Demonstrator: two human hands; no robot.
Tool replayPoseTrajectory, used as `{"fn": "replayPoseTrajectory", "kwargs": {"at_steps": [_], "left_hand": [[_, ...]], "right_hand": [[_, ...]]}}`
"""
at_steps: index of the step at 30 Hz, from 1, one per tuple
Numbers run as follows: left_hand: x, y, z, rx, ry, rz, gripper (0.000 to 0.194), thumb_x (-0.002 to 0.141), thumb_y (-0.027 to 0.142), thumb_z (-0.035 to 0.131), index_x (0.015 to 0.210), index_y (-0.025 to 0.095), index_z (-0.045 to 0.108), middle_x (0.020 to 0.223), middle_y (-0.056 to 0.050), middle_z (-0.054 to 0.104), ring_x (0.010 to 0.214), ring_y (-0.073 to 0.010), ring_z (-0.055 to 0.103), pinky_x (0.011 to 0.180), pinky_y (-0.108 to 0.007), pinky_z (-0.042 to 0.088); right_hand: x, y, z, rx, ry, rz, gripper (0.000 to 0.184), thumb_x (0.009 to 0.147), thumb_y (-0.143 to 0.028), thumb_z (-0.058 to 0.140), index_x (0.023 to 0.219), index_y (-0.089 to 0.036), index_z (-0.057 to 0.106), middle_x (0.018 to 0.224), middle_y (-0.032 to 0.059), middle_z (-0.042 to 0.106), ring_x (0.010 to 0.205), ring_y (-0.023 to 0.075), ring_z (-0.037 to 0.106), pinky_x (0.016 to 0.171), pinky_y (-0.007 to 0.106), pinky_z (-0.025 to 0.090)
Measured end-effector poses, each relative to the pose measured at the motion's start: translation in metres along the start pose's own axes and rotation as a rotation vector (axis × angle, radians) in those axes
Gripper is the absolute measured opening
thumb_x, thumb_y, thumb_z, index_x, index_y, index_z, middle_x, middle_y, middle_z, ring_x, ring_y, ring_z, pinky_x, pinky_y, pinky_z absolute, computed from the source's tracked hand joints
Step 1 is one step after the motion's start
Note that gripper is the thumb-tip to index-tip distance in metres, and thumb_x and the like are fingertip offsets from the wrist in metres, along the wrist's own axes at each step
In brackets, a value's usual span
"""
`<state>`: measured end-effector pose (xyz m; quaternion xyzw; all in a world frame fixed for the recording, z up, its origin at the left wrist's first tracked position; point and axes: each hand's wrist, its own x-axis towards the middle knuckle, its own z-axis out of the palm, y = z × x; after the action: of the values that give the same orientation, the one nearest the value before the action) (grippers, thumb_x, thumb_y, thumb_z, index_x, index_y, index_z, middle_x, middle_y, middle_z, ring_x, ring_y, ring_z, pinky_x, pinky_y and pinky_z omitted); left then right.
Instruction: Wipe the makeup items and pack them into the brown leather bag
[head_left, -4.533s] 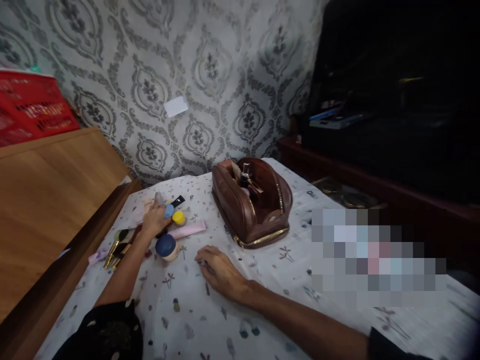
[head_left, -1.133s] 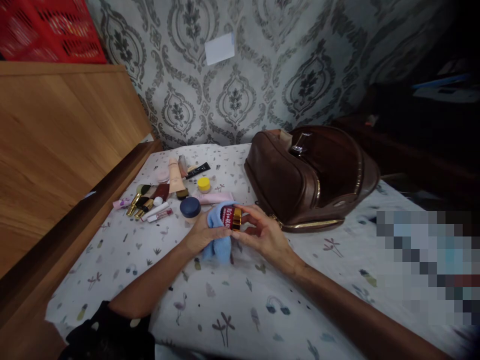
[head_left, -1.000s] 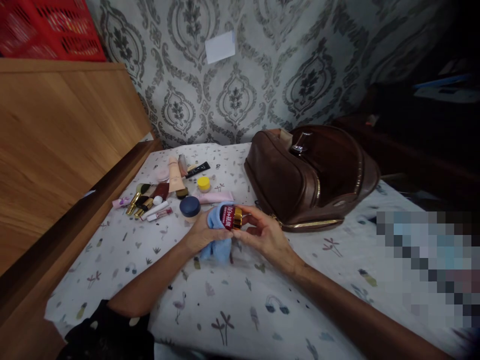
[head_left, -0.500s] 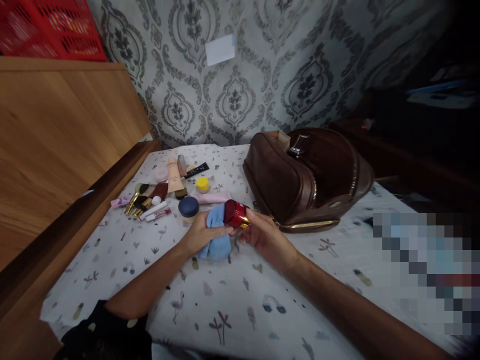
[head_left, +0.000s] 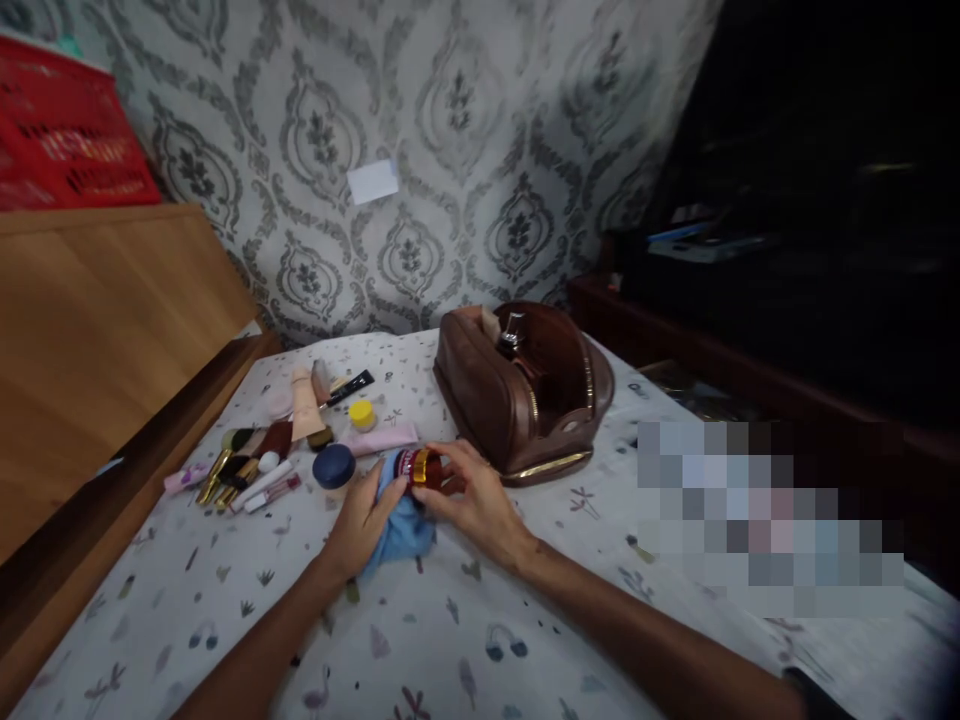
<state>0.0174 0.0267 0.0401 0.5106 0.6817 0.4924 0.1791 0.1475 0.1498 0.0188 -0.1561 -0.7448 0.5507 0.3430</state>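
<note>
With my left hand I am gripping the red-labelled jar through the blue cloth, the thumb pressing from the near side. With my right hand I am pinching its gold-banded right end between thumb and curved fingers. The jar is lying sideways between my hands, near and left of the brown cosmetic bag. The smooth surface is giving little friction, so the jar could be slipping if my right pinch is loosening while the cloth is sliding. Then it could be hitting the pink tube or the navy-lidded jar, which are sitting just beside.
</note>
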Motion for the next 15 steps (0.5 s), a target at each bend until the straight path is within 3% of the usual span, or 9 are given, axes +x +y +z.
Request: {"fn": "replayPoseTrajectory", "kwargs": {"at_steps": [5,8,12,15], "left_hand": [[0.001,0.011,-0.003,0.051,0.037,-0.049,0.041,0.094,0.049,0.051,0.114,0.017,0.067,0.102,-0.005,0.072,0.100,-0.0243,0.064,0.092,-0.033,0.047],[0.009,0.023,-0.001,0.027,0.099,0.005,0.044,0.091,0.055,0.051,0.104,0.017,0.069,0.091,-0.005,0.071,0.092,-0.0247,0.063,0.088,-0.034,0.049],[0.030,0.054,0.010,-0.010,0.252,0.069,0.045,0.092,0.059,0.045,0.083,0.021,0.067,0.074,-0.002,0.064,0.079,-0.0220,0.059,0.079,-0.031,0.050],[0.049,0.081,0.023,0.006,0.222,0.129,0.038,0.096,0.049,0.042,0.077,0.022,0.060,0.067,0.000,0.055,0.068,-0.0175,0.054,0.069,-0.026,0.048]], "right_hand": [[0.000,-0.024,-0.012,-0.082,0.018,-0.155,0.047,0.079,-0.029,0.073,0.123,-0.020,0.060,0.102,0.0062,0.060,0.091,0.0201,0.062,0.082,0.036,0.055],[-0.001,-0.044,-0.026,-0.131,0.053,-0.284,0.049,0.081,-0.029,0.072,0.127,-0.019,0.057,0.106,0.0076,0.060,0.095,0.0207,0.061,0.087,0.036,0.054],[-0.004,-0.068,-0.057,-0.204,0.077,-0.404,0.053,0.085,-0.034,0.070,0.133,-0.020,0.053,0.109,0.0089,0.059,0.097,0.0212,0.061,0.087,0.036,0.054],[0.000,-0.081,-0.085,-0.214,0.141,-0.400,0.051,0.087,-0.035,0.067,0.133,-0.022,0.051,0.111,0.0089,0.060,0.099,0.0217,0.062,0.087,0.037,0.054]]}}
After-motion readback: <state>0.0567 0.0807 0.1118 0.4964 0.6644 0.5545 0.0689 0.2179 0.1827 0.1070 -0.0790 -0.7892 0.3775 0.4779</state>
